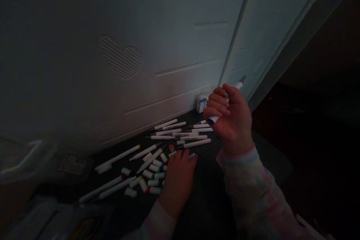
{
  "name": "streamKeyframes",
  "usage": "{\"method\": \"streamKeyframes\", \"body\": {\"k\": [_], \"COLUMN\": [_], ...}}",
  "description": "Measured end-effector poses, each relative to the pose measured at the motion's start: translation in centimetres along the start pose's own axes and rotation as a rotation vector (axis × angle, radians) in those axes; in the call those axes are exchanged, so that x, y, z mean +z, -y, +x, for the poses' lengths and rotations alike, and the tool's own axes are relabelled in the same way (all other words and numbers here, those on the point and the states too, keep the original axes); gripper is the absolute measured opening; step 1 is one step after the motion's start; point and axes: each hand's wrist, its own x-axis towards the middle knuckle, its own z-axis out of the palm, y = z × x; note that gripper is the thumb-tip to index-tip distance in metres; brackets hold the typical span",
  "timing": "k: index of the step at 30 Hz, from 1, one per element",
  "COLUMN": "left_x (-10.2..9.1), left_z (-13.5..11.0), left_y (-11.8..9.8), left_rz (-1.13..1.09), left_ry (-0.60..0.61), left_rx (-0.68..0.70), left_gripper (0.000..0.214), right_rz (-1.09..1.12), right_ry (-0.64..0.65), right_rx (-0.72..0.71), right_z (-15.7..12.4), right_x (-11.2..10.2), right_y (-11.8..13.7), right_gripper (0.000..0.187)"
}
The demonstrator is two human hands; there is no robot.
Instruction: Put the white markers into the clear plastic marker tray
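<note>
My right hand (232, 116) is raised with its fingers wrapped round a white marker (238, 84). The marker's dark tip points up and to the right, and its blue end (213, 120) sticks out below the fingers. My left hand (180, 180) is palm down over the dark tabletop, fingers a little apart among loose marker caps. A pale cap (192, 156) lies close to its thumb and fingertips. White caps with coloured ends, such as a green-ended cap (148, 174) and a red-ended cap (154, 190), lie to its left. Some caps are hidden under the hand.
Several uncapped white markers (194, 143) lie scattered along the wall side. A white panel (123, 58) with a heart relief rises behind. A small white and blue object (201, 104) stands against it. Clear plastic packaging (74, 163) is at the left. The scene is dim.
</note>
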Motion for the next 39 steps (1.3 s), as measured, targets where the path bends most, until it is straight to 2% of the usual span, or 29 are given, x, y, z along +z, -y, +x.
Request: {"method": "streamKeyframes", "body": {"k": [3,6,13,17,20,26,30,33,36,38,39], "left_x": [0.1,0.2,-1.2,-0.5,0.0,0.6,0.1,-2.4,-5.8,-7.8,-8.5], "left_z": [0.7,1.1,0.9,0.7,0.4,0.0,0.1,-0.3,-1.8,-3.1,-3.7], "left_y": [-0.7,-0.7,1.3,2.0,1.3,-1.7,-1.5,-0.4,0.5,0.8,0.8], "left_rz": [-0.043,-0.085,-0.215,-0.186,-0.164,-0.157,-0.186,-0.291,-0.583,-0.618,-0.598], "left_ry": [0.073,0.085,0.026,0.044,0.052,0.078,0.045,-0.096,-0.474,-0.639,-0.686], "left_rx": [-0.012,-0.033,-0.004,0.034,0.087,0.165,0.188,0.137,-0.012,-0.037,-0.042], "left_gripper": [0.032,0.028,0.019,0.025,0.029,0.021,0.017,0.016,0.018,0.018,0.018], "right_rz": [0.020,0.029,0.031,0.007,-0.013,-0.126,-0.201,-0.176,-0.160,-0.172,-0.182], "right_ry": [-0.006,0.000,-0.014,-0.023,-0.032,-0.053,-0.049,-0.086,-0.118,-0.108,-0.091], "right_rx": [0.002,-0.011,0.003,0.006,-0.013,-0.082,-0.117,-0.110,-0.075,-0.006,0.044], "right_z": [0.0,0.0,0.1,0.0,-0.2,-0.7,-0.5,-0.3,-0.3,-0.7,-0.9], "right_x": [0.0,0.0,0.1,0.2,0.3,0.6,0.2,-0.1,0.3,0.9,1.2], "right_y": [0.0,0.0,-0.3,-0.6,-0.5,0.0,0.1,-0.2,-1.3,-2.5,-3.2], "right_gripper": [0.025,0.024,0.024,0.023,0.024,0.025,0.023,0.019,0.019,0.024,0.028]}}
